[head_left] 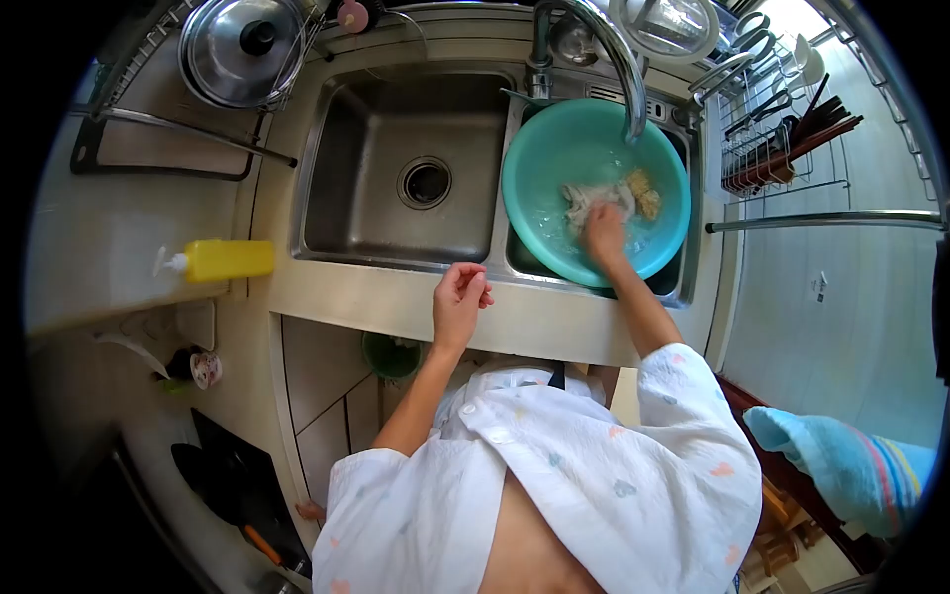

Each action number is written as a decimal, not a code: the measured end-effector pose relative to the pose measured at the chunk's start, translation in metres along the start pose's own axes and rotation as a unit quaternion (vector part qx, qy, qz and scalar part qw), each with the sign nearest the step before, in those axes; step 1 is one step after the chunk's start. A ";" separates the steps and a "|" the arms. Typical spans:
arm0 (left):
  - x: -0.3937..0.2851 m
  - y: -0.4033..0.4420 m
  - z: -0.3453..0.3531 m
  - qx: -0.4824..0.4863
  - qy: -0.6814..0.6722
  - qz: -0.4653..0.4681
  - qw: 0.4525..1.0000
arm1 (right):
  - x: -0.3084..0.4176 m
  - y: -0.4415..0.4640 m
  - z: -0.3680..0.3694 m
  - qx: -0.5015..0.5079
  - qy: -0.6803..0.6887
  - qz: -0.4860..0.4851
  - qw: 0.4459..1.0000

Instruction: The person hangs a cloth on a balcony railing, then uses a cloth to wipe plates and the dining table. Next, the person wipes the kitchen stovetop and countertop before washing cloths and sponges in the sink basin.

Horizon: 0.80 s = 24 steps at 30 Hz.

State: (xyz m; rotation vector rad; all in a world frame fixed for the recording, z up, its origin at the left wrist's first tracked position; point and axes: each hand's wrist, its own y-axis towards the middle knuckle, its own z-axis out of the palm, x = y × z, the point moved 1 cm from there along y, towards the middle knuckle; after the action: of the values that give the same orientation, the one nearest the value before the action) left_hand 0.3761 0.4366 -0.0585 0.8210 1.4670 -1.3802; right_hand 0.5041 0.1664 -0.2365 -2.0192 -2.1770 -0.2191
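Note:
A turquoise plastic basin sits in the right sink bowl under the curved chrome faucet. Shallow water, a wet whitish cloth and a tan, coarse-looking scrubber are inside it. My right hand reaches into the basin and grips the near side of the cloth, its fingertips partly hidden. Just in front of the counter edge, my left hand is raised with its fingers curled in and nothing visible in them.
The steel left sink bowl has a round drain. A yellow pump bottle lies on the left counter, below a lidded pot. A wire rack with chopsticks stands at right. A blue striped towel hangs lower right.

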 end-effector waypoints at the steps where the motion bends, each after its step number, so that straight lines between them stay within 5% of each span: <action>1: 0.001 0.008 0.005 0.007 0.007 -0.009 1.000 | 0.005 -0.003 0.000 -0.022 -0.008 -0.099 0.995; 5: -0.003 0.026 0.019 0.054 0.012 -0.005 0.998 | -0.028 0.006 -0.033 0.157 0.032 0.013 0.987; 7: -0.003 0.036 0.023 0.049 0.022 -0.010 0.999 | -0.053 0.024 -0.029 0.143 0.049 -0.006 0.988; 9: -0.003 0.047 0.031 0.043 0.031 -0.013 0.999 | -0.049 0.036 -0.052 -0.051 -0.107 -0.049 0.992; 12: -0.001 0.057 0.051 0.082 0.020 -0.002 0.996 | -0.059 0.033 0.056 -0.075 -0.054 -0.077 0.993; 14: 0.000 0.057 0.061 0.103 0.029 0.002 0.994 | -0.044 0.031 0.054 -0.088 -0.025 -0.090 0.992; 16: 0.001 0.060 0.062 0.122 0.048 0.007 0.991 | -0.003 0.018 -0.018 0.193 -0.041 -0.033 0.980; 17: 0.006 0.062 0.061 0.121 0.047 0.004 0.992 | -0.012 0.016 -0.014 0.196 -0.042 -0.033 0.979; 19: 0.015 0.070 0.058 0.067 0.058 0.003 0.996 | -0.032 0.017 -0.024 0.000 -0.081 0.135 0.988; 20: 0.019 0.073 0.058 0.067 0.058 0.003 0.996 | -0.025 0.015 -0.029 0.032 -0.047 0.173 0.983; 23: 0.025 0.081 0.063 0.056 0.056 -0.018 0.997 | -0.012 0.016 -0.011 0.182 0.004 0.032 0.983; 24: 0.027 0.082 0.064 0.076 0.067 -0.018 0.995 | -0.021 0.009 -0.017 0.133 -0.031 -0.012 0.991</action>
State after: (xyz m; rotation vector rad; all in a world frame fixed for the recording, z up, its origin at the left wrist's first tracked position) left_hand 0.4539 0.3819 -0.1086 1.0061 1.4980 -1.5029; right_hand 0.5154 0.1428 -0.2249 -1.8761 -2.1345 0.1264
